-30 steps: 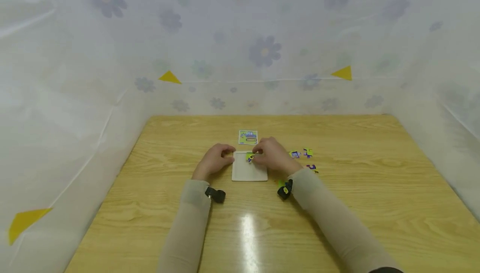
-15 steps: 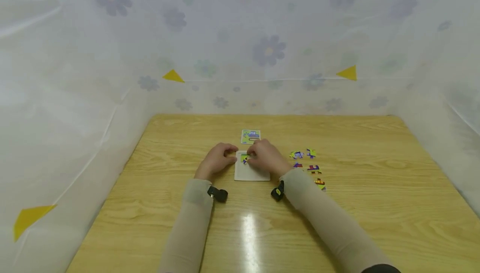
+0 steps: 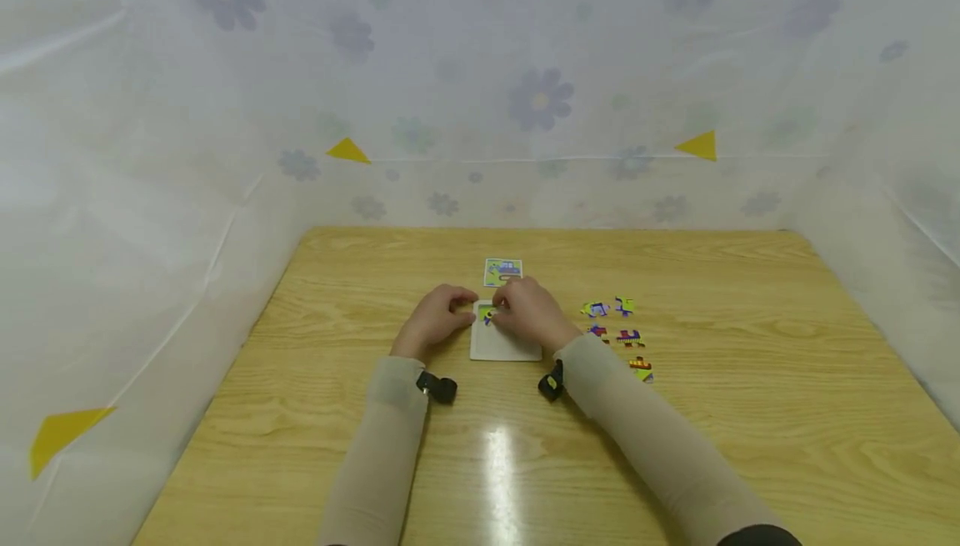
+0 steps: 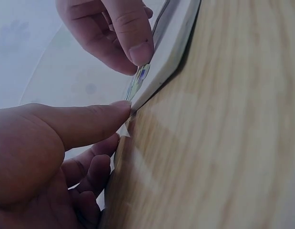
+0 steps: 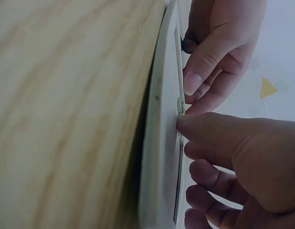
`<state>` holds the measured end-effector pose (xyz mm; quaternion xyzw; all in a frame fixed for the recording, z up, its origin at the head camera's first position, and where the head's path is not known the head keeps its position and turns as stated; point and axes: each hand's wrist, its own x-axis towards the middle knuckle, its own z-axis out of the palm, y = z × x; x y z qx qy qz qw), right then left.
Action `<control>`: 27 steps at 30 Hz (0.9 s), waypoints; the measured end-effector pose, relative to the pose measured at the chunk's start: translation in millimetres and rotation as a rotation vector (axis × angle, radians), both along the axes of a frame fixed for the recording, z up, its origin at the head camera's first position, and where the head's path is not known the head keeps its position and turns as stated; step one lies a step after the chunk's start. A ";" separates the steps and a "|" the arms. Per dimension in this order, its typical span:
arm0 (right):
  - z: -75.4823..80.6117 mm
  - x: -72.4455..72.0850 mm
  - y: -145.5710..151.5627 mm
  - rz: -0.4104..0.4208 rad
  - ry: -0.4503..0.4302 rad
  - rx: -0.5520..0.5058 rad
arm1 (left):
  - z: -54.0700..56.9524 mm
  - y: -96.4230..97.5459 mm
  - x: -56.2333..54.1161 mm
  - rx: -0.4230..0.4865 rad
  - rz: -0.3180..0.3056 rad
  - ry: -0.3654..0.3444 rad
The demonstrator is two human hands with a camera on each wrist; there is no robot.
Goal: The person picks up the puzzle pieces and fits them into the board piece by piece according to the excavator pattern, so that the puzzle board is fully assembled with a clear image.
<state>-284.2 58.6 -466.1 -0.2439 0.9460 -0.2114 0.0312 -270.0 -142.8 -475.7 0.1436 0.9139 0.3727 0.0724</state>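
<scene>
A shallow white puzzle tray [image 3: 506,350] lies on the table, with a green-and-yellow jigsaw piece [image 3: 487,316] in its far left corner. My left hand [image 3: 437,319] holds the tray's left edge, thumb and index finger at the rim. In the left wrist view the left thumb [image 4: 102,121] meets the tray's corner. My right hand [image 3: 532,313] reaches over the tray from the right and pinches the jigsaw piece with thumb and index finger. The right wrist view shows the right thumb [image 5: 204,129] low against the tray's inner surface, partly covering the piece.
Just beyond the tray lies a small picture card [image 3: 502,271] of a vehicle. Several loose jigsaw pieces [image 3: 630,338] are spread on the table right of the right hand. A flower-patterned white curtain [image 3: 540,187] stands behind the wooden table [image 3: 360,271].
My right hand has shifted left with the jigsaw piece, into the tray's far left corner. More loose pieces show beside the right forearm. The left hand keeps its place at the tray.
</scene>
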 end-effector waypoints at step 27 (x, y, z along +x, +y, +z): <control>6.6 4.0 13.8 -0.058 -0.108 -0.090 | 1.5 4.0 0.5 -0.008 -0.007 -0.013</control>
